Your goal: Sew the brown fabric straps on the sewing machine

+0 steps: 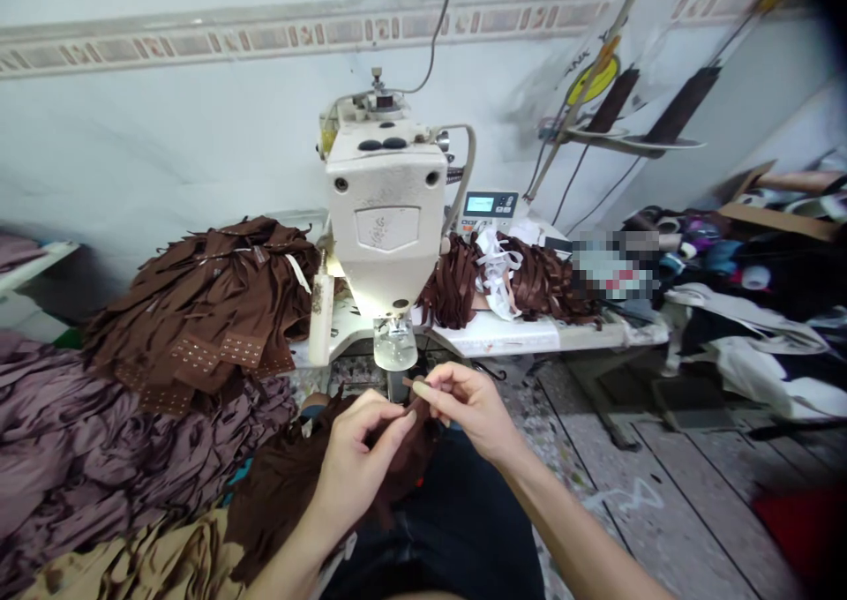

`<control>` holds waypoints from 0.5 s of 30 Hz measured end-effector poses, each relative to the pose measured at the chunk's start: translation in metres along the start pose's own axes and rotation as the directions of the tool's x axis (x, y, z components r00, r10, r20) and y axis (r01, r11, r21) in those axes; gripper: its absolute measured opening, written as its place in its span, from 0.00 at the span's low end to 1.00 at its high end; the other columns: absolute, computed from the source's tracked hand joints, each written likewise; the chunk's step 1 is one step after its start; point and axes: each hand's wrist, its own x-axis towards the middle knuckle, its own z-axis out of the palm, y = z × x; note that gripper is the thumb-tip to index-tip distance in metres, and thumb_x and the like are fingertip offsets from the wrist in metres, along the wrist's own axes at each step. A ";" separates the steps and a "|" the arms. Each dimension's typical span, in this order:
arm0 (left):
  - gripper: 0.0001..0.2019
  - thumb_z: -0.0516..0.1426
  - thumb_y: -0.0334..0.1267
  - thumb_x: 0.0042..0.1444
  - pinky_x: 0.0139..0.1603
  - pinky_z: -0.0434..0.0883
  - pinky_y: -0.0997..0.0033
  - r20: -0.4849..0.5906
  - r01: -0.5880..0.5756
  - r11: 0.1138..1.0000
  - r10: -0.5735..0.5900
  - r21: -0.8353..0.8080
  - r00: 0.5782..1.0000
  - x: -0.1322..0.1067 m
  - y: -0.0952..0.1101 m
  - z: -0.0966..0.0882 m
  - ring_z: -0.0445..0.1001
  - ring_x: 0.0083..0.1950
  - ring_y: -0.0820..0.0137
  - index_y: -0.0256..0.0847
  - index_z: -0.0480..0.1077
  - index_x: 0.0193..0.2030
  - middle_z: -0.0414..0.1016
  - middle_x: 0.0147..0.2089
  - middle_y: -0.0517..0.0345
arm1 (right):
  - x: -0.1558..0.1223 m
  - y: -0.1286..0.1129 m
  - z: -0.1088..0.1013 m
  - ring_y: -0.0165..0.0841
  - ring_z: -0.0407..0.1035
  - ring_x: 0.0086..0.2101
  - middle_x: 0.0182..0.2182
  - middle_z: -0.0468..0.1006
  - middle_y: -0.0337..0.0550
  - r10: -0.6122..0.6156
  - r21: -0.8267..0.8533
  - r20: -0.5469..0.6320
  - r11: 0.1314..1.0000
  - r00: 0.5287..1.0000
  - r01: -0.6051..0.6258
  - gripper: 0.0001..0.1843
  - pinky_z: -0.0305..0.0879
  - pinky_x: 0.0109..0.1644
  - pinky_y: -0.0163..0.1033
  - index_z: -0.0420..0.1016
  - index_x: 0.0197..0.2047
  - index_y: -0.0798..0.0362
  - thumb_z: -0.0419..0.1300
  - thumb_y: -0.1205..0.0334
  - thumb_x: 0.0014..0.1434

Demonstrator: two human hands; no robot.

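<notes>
My left hand [363, 450] pinches an edge of a dark brown fabric piece [284, 485] that hangs down over my lap. Close beside it, my right hand [467, 401] is closed, thumb against fingers, on a narrow brown strip at the upper end of the same cloth. Both hands are just in front of a white sewing machine [387, 185], below its needle area and clear plastic guard [395, 344]. How the strip joins the cloth is too small to make out.
A heap of brown garment pieces [218, 273] lies left of the machine, above mauve fabric [125, 441] and tan fabric [146, 560]. Brown strap bundles [456, 287] with white ribbons [498, 269] lie on the right of the machine table [509, 337]. Thread cones [681, 106] stand on a rack.
</notes>
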 end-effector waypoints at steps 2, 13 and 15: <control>0.11 0.62 0.43 0.69 0.39 0.73 0.73 -0.015 -0.039 0.999 0.039 0.024 0.999 0.008 0.006 -0.004 0.76 0.35 0.69 0.41 0.82 0.37 0.77 0.34 0.57 | 0.006 -0.004 0.003 0.27 0.65 0.20 0.23 0.76 0.36 -0.014 -0.013 0.028 1.000 1.000 0.014 0.21 0.60 0.24 0.34 0.80 0.34 0.51 0.79 0.43 0.53; 0.06 0.61 0.36 0.71 0.42 0.80 0.72 -0.123 -0.188 0.956 0.220 0.227 0.968 0.021 -0.003 -0.005 0.83 0.43 0.66 0.42 0.81 0.48 0.81 0.43 0.54 | 0.034 -0.010 0.005 0.29 0.68 0.20 0.25 0.80 0.38 -0.156 -0.030 -0.191 0.988 0.969 0.153 0.22 0.63 0.23 0.34 0.78 0.36 0.50 0.80 0.45 0.52; 0.12 0.59 0.34 0.72 0.49 0.83 0.68 -0.087 -0.335 0.857 0.396 0.392 0.914 0.025 -0.005 -0.007 0.85 0.50 0.64 0.45 0.79 0.58 0.82 0.53 0.50 | 0.042 -0.010 0.006 0.30 0.69 0.22 0.28 0.82 0.41 -0.243 -0.125 -0.232 0.968 0.942 0.219 0.20 0.65 0.26 0.36 0.80 0.34 0.51 0.78 0.45 0.54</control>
